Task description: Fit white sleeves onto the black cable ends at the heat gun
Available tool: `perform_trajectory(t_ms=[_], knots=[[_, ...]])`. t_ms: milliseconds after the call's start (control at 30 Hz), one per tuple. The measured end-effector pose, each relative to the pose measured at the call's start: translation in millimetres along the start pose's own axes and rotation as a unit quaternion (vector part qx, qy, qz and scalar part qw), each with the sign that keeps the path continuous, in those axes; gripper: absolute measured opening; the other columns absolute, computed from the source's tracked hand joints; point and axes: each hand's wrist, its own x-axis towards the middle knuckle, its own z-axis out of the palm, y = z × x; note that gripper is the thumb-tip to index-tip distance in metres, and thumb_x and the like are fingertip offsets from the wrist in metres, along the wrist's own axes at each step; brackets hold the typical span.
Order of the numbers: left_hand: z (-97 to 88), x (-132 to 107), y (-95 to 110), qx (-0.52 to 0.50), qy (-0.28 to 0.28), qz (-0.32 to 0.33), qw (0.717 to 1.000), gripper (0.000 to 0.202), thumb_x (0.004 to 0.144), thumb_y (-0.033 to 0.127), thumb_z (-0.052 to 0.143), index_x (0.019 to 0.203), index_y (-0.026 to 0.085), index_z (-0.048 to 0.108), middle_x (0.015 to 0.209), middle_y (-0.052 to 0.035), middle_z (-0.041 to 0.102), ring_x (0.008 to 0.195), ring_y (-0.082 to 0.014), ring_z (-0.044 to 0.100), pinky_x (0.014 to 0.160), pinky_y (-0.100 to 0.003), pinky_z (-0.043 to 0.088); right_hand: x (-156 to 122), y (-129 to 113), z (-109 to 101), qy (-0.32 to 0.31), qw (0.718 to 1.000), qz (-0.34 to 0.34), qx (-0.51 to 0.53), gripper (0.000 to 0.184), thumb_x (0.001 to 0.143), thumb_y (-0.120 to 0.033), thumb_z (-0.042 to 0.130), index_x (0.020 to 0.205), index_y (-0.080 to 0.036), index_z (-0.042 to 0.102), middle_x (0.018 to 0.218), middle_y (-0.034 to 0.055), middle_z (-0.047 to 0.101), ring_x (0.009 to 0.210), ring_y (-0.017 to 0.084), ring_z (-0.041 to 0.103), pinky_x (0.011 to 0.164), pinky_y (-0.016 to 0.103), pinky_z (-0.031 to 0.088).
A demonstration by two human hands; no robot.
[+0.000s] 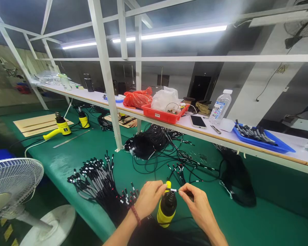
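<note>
Over the nozzle of the upright heat gun, a thin, white-banded black cable is held between the two hands. It is pinched by thumb and finger of the left hand on one side and of the right hand on the other; no sag is noted between. Whether the nozzle is touched by the cable, or whether the gun is running, cannot be told. If hot air is being blown, scorching of the cable is judged the chief risk, caused by too long or too close an exposure. Burnt fingertips are also possible, as both grips are placed near the nozzle. Tipping of the gun could be caused by a forearm knock, and the bundle to the left could then be exposed to heat. The cable's long axis is laid nearly level, crosswise from left to right, with a slight drop toward the right hand. Which way its tip is pointed cannot be established; both ends of the exposed stretch are covered by fingers.
</note>
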Motion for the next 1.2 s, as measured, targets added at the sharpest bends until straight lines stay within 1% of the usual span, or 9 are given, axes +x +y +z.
perform_trajectory(t_ms=[67,167,333,567,700,833,900,1067,1200], knots=[[1.0,0.5,-0.6,-0.008,0.001,-0.002,1.000,0.040,0.096,0.036,0.034,0.063,0.020,0.051,0.059,0.0025,0.054,0.062,-0.0154,0.050,0.060,-0.024,0.034,0.8,0.0,0.8,0.000,1.000,0.002,0.016,0.025,0.088,-0.036,0.048,0.071,-0.021,0.060,0.067,-0.0011,0.064,0.061,0.015,0.055,0.057,0.023,0.039],[1.8,-0.1,-1.5,-0.034,0.013,-0.001,0.999,0.031,0.094,0.035,0.040,0.071,0.020,0.054,0.069,0.0023,0.058,0.070,-0.0163,0.052,0.067,-0.024,0.036,0.8,0.5,0.6,-0.001,0.999,0.012,0.039,0.021,0.085,-0.033,0.051,0.071,-0.021,0.062,0.068,-0.0006,0.065,0.064,0.016,0.059,0.058,0.023,0.041],[0.6,-2.2,-1.5,-0.067,0.029,0.001,0.997,0.020,0.090,0.034,0.046,0.080,0.021,0.056,0.081,0.0015,0.061,0.080,-0.0174,0.053,0.074,-0.026,0.037,-1.1,3.2,-3.2,0.000,0.999,0.028,0.040,0.018,0.085,-0.033,0.053,0.079,-0.022,0.067,0.079,0.0011,0.071,0.074,0.018,0.064,0.066,0.025,0.045],[1.2,-0.1,-3.3,0.009,0.008,-0.006,1.000,0.044,0.097,0.038,0.030,0.065,0.020,0.053,0.065,0.0006,0.059,0.069,-0.0172,0.053,0.069,-0.027,0.035,-0.6,7.0,-3.3,-0.003,1.000,0.011,0.008,0.024,0.088,-0.035,0.050,0.076,-0.022,0.067,0.078,0.0020,0.070,0.073,0.019,0.063,0.064,0.026,0.044],[4.0,0.3,-6.3,-0.009,0.013,-0.005,1.000,0.040,0.096,0.037,0.035,0.065,0.020,0.053,0.063,0.0014,0.058,0.066,-0.0163,0.052,0.065,-0.025,0.034,0.3,8.7,-0.7,0.007,1.000,0.010,0.025,0.022,0.086,-0.034,0.052,0.076,-0.021,0.067,0.076,0.0021,0.070,0.070,0.018,0.063,0.064,0.025,0.044],[4.3,-0.4,-9.2,-0.069,0.036,0.001,0.997,0.025,0.092,0.038,0.045,0.080,0.020,0.057,0.078,0.0009,0.062,0.076,-0.0167,0.054,0.068,-0.024,0.037,0.0,7.4,0.5,0.028,0.998,0.014,0.048,0.015,0.083,-0.030,0.056,0.076,-0.021,0.066,0.074,0.0010,0.069,0.068,0.018,0.061,0.063,0.025,0.044],[3.6,0.0,-9.6,-0.068,0.032,-0.002,0.997,0.025,0.093,0.038,0.045,0.082,0.020,0.058,0.079,0.0007,0.063,0.078,-0.0170,0.054,0.069,-0.024,0.037,0.0,6.1,0.5,0.028,0.998,0.014,0.052,0.013,0.081,-0.029,0.057,0.074,-0.021,0.066,0.071,0.0004,0.068,0.067,0.017,0.060,0.063,0.024,0.044],[3.8,3.1,-7.4,-0.037,0.002,0.012,0.999,0.046,0.098,0.038,0.029,0.062,0.020,0.051,0.060,0.0024,0.056,0.064,-0.0151,0.052,0.065,-0.023,0.036,-0.6,4.1,-2.4,0.004,0.999,0.010,0.042,0.016,0.084,-0.030,0.055,0.077,-0.021,0.066,0.074,0.0006,0.068,0.068,0.017,0.061,0.063,0.024,0.043],[3.9,2.5,-5.9,-0.065,0.007,0.024,0.998,0.044,0.098,0.037,0.031,0.061,0.019,0.048,0.060,0.0030,0.054,0.062,-0.0142,0.050,0.063,-0.023,0.034,-2.2,5.0,-4.7,-0.023,1.000,-0.011,0.008,0.025,0.091,-0.035,0.048,0.079,-0.022,0.066,0.078,0.0009,0.068,0.073,0.017,0.061,0.065,0.025,0.042]])
